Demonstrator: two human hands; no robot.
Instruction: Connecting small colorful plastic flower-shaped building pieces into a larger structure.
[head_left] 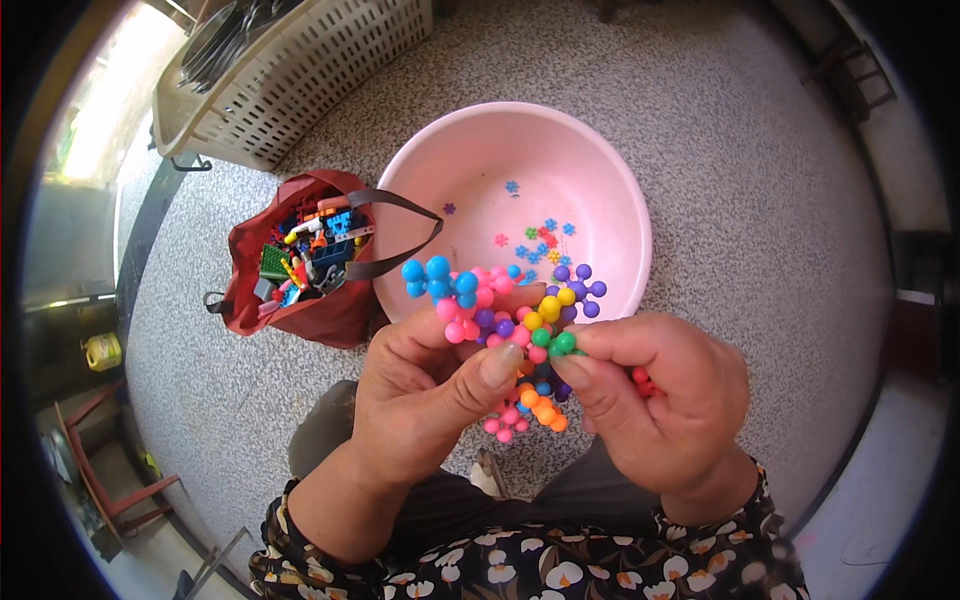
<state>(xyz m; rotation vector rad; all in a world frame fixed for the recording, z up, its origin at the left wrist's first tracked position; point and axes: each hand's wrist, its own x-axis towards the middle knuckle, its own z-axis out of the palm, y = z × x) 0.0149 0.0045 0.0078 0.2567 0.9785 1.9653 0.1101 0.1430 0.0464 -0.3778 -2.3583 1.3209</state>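
Observation:
My left hand [405, 395] grips a cluster of ball-tipped snap-together toy pieces [488, 288] in pink, blue, purple, yellow and orange, thumb across its near side. Against the cluster's right side, the thumb and forefinger of my right hand [675, 405] pinch a green ball-tipped piece [560, 344]; whether it is fully joined I cannot tell. A red ball-tipped piece [645, 381] shows at my right hand, partly hidden by it. Beyond my hands stands a pink basin [430, 165], with several small loose pieces [550, 238] on its bottom.
Left of the basin sits a red bag [335, 322] full of mixed toy bricks, its dark strap [405, 202] reaching over the basin's rim. A pale slatted basket [310, 85] stands at the far left. A yellow container [102, 351] and a reddish chair [110, 490] are at the left edge.

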